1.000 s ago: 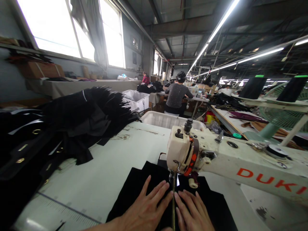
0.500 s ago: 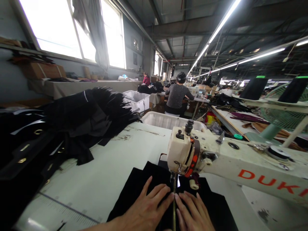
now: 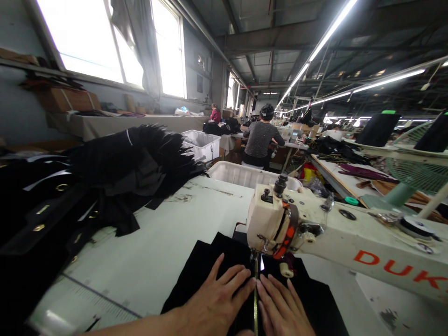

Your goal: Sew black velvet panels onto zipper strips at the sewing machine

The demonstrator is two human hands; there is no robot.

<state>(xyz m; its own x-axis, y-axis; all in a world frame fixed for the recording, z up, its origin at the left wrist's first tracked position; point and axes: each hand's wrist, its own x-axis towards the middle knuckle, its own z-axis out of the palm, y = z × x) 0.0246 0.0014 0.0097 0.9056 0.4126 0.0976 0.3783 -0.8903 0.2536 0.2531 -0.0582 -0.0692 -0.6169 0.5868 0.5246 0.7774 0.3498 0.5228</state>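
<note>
On the white sewing table (image 3: 168, 242) of a garment workshop, a black fabric piece (image 3: 206, 266) lies under the sewing machine head (image 3: 269, 224) at 12 o'clock from the hands. The left hand (image 3: 213, 303) and right hand (image 3: 280, 310) press flat on it, fingers spread and grasping nothing, either side of the needle.

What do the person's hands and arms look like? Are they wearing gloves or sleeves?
No gloves: both the left hand and the right hand are bare, with no rings showing on the fingers. The nails look short and plain. The left forearm is bare too, with no sleeve, watch or bracelet in view. The right wrist is cut off by the picture's lower edge, so nothing can be said about a sleeve there.
</note>
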